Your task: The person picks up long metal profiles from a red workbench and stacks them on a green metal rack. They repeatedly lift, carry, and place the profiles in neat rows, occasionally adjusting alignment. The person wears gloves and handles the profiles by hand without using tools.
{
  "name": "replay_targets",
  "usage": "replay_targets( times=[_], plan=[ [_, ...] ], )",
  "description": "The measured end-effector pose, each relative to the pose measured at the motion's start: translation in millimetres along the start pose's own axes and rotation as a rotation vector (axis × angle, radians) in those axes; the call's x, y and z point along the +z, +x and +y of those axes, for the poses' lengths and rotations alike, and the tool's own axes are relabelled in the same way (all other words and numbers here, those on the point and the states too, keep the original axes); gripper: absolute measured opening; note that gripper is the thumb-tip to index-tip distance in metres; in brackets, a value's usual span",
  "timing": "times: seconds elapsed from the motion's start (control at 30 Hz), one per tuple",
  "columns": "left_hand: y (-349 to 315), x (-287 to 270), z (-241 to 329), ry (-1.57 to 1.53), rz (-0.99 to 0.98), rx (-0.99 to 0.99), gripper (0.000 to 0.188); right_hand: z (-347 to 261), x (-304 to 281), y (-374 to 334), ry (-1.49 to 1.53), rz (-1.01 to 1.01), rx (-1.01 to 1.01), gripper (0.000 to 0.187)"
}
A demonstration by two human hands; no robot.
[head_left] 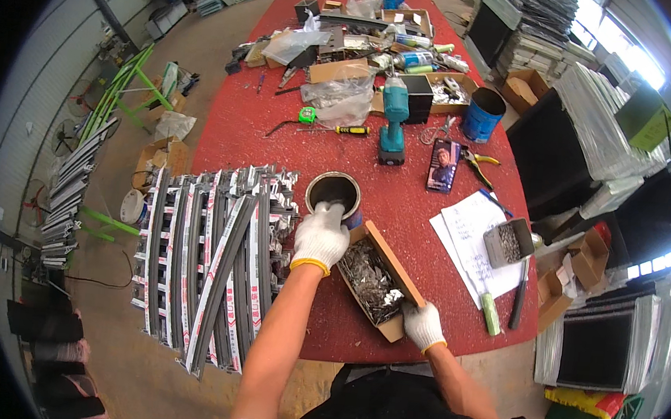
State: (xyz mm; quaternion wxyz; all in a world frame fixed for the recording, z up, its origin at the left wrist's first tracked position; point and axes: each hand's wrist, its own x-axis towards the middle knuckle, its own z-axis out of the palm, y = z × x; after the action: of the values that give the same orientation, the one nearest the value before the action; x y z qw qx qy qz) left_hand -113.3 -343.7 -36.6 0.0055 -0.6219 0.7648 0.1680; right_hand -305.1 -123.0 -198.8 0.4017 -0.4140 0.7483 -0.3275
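Observation:
My left hand point(321, 242), in a white knit glove with a yellow cuff, reaches over a round metal can point(313, 185). Its fingers dip inside the opening, blurred and partly hidden, so their grip does not show. My right hand point(424, 327), gloved the same way, grips the near right corner of a long cardboard box point(394, 264). The box lies slantwise beside the can, full of small shiny metal pieces point(369, 280). Left of the can is a stack of grey metal strips point(222, 279) with red-and-white film.
On the red table point(285, 145) ahead stand a teal cordless drill point(394, 119), a phone point(443, 165), pliers point(479, 168) and a blue can point(484, 117). Papers point(465, 237) and a small tin of bits point(508, 242) lie at right. Clutter fills the far end.

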Motion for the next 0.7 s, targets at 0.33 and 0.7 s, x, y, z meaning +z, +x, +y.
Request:
replay_targets(
  times=[0.33, 0.7],
  plan=[
    [67, -44, -13, 0.071, 0.423, 0.050, 0.034, -31, -11, 39, 0.005, 0.017, -0.099, 0.031],
    [214, -98, -116, 0.194, 0.341, -0.154, 0.040, -139, 47, 195, 0.118, -0.024, -0.080, 0.034]
  ],
)
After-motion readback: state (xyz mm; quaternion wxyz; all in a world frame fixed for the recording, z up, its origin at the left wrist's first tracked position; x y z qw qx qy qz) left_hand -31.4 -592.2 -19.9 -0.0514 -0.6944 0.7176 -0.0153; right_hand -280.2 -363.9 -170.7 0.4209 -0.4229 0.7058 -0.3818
